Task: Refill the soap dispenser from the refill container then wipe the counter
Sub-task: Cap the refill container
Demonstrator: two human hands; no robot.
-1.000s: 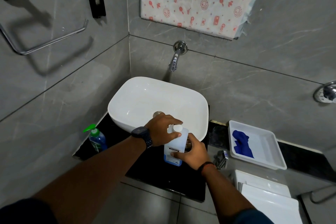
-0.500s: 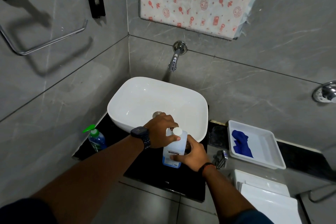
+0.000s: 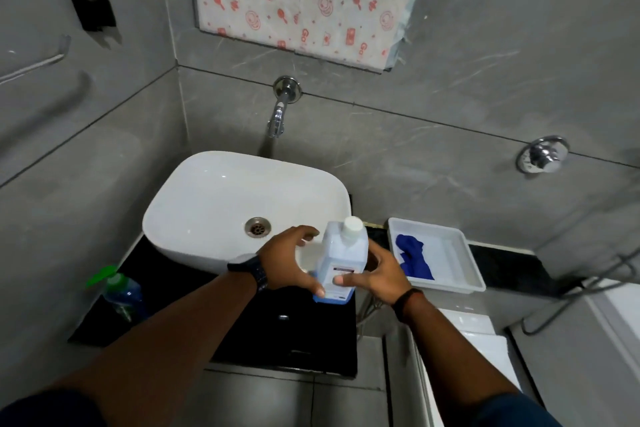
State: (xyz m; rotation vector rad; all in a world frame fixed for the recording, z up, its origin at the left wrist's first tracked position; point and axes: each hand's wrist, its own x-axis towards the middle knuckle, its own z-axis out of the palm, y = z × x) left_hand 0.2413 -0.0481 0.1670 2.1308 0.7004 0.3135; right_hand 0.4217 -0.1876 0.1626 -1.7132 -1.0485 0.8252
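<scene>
The refill container (image 3: 341, 255), a pale blue bottle with a white cap on, stands tilted over the black counter (image 3: 284, 340) at the sink's front edge. My right hand (image 3: 379, 276) grips its right side and label. My left hand (image 3: 285, 262) sits just left of it, off the cap, with fingers spread and only the thumb tip touching the bottle's lower corner. The soap dispenser (image 3: 121, 291), a clear bottle with a green pump and blue liquid, stands on the counter's left end, well away from both hands.
A white basin (image 3: 194, 204) with a metal drain fills the counter's back, under a wall tap (image 3: 278, 114). To the right a white tray (image 3: 453, 253) holds a blue cloth (image 3: 414, 258). A white toilet tank lid (image 3: 464, 333) lies below the tray.
My left hand has come off the white cap and dropped to the bottle's left side. The bottle has risen a little in my right hand. The view has shifted right.
</scene>
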